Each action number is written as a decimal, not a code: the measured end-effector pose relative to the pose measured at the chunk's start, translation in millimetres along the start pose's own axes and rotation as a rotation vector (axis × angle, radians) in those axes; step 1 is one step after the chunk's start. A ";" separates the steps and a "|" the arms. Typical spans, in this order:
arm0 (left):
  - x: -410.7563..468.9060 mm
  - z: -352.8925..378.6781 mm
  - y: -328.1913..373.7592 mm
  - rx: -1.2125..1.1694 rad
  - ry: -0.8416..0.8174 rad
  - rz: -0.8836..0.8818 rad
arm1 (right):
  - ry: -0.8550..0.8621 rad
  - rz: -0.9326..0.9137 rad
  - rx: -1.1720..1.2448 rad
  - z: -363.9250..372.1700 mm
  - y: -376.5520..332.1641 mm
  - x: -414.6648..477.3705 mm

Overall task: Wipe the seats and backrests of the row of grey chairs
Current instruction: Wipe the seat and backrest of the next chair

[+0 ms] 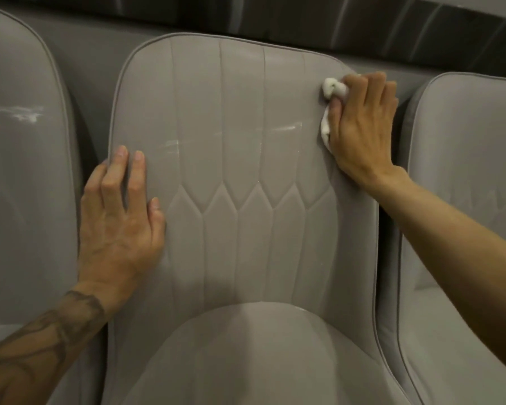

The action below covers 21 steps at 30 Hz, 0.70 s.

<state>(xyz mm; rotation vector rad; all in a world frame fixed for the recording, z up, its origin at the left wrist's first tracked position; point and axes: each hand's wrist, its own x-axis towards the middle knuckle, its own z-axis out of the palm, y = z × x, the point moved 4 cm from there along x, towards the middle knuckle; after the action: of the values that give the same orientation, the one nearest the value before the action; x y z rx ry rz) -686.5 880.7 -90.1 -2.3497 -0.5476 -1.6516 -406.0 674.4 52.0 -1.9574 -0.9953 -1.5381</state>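
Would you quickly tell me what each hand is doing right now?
Left hand: open, flat on the middle chair backrest, holding nothing.
Right hand: closed on the white cloth.

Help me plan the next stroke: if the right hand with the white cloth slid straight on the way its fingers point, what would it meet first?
The right hand points up-left, so the white cloth would probably reach the middle chair's backrest top piping first; beyond it, likely the grey wall.

The right hand (362,124) is pressing a white cloth (332,92) against the upper right edge of the middle chair's backrest (240,135). The left hand (120,217) is lying flat on the backrest's left edge, fingers spread.
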 end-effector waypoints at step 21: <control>-3.3 2.5 -2.1 -0.009 0.026 0.013 | -0.175 -0.229 -0.040 -6.9 -11.4 -142.4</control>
<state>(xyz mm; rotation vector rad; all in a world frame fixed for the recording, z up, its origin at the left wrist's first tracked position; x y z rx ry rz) -686.2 883.0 -94.1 -2.3294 -0.5204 -1.6802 -435.4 639.8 -83.5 -2.0950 -1.3099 -1.5336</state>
